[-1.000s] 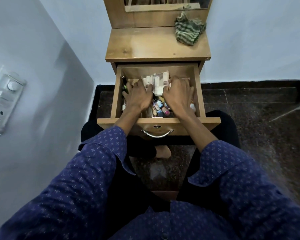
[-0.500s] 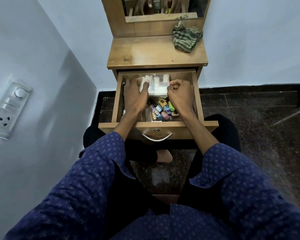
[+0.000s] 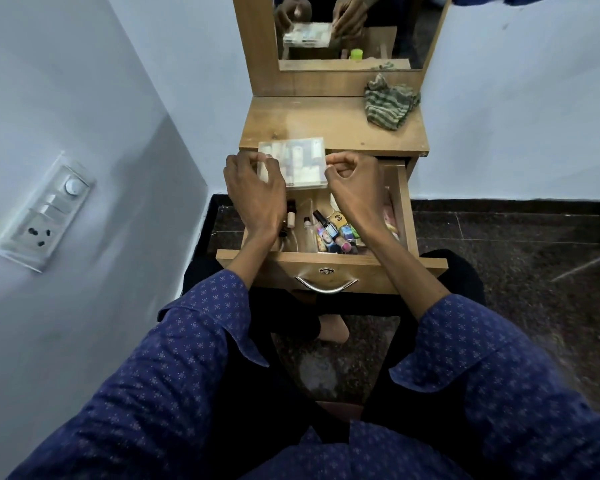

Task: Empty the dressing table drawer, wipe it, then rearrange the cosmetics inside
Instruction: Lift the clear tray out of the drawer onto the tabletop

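Clear box (image 3: 297, 164): I grip it with my left hand (image 3: 253, 188) and right hand (image 3: 352, 183), above open drawer (image 3: 329, 263). Small bottles (image 3: 329, 233) inside; striped cloth (image 3: 390, 105) on table (image 3: 312, 128).

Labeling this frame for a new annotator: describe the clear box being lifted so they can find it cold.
Start at the wooden dressing table with its open drawer. Above the drawer's back end, at the tabletop's front edge, the left hand and right hand grip a flat clear plastic box by its sides. Unlike the loose colourful bottles below, it is transparent, rectangular, holds pale items and is held up.
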`<state>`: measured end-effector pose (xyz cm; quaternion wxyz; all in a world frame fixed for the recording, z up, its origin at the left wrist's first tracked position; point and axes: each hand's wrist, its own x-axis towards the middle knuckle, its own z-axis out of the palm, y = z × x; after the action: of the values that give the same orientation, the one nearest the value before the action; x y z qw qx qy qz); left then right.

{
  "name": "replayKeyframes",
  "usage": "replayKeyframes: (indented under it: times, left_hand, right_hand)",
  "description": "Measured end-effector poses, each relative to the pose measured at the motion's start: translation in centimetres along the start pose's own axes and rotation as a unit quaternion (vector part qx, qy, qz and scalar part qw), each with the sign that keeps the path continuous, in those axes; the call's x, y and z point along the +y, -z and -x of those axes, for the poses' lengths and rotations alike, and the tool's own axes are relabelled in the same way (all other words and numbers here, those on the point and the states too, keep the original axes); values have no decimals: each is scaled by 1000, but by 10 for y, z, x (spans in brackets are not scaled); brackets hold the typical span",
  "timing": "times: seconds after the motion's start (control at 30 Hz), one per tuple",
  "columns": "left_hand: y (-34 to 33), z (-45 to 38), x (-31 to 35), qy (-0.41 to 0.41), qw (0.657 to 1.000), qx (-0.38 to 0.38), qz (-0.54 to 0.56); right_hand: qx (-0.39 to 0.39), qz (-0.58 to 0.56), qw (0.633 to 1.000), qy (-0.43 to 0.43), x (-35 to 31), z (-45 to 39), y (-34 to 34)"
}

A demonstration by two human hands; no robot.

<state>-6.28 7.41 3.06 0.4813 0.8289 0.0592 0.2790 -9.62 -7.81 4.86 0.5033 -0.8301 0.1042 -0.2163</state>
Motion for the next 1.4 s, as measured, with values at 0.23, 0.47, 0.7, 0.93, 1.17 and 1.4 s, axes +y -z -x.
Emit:
replayKeyframes:
  times: [0.23, 0.47, 0.7, 0.93, 1.17, 1.4]
  left_hand:
    - [-6, -40, -5, 6, 997, -75, 32]
    - [-22, -95, -10, -8, 988, -149, -36]
    - [-37, -139, -29, -2, 980, -194, -53]
    - [-47, -157, -39, -6, 974, -223, -43]
    - [-47, -156, -37, -3, 968, -249, -42]
    - [-27, -120, -43, -59, 975, -205, -65]
  right_hand:
    - [-58, 21, 998, 20, -15, -41, -15]
    - [-40, 95, 995, 10, -19, -96, -43]
    - [-39, 108, 993, 7, -18, -132, -72]
    - [-21, 128, 991, 12, -10, -146, -94]
    - [-19, 160, 986, 35, -6, -148, -97]
    - [-7, 193, 975, 113, -8, -114, -84]
